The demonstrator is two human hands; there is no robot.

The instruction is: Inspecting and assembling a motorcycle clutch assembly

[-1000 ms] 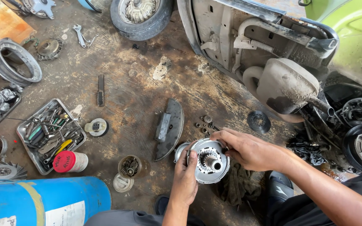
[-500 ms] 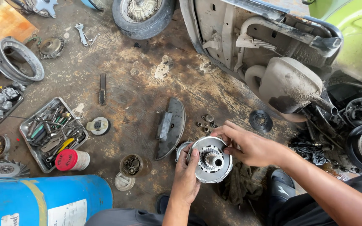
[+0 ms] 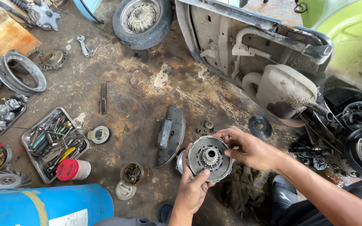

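The left hand (image 3: 192, 188) grips the round metal clutch assembly (image 3: 210, 158) from below, fingers curled around its lower rim and the thumb pressed up onto its face, so the hand is mostly closed on it. The right hand (image 3: 250, 148) comes in from the right, fingers half curled over the upper and right rim, thumb at the edge near the toothed hub; it too has hold of the part. The disc sits between both hands, above the floor, its flat face turned up toward the camera, its axle line pointing up and slightly away. Just left of the left hand lies a dark curved cover plate (image 3: 170, 134). Under the right wrist is a dirty rag (image 3: 239, 188). Beyond the fingertips, small nuts (image 3: 205, 127) lie loose.
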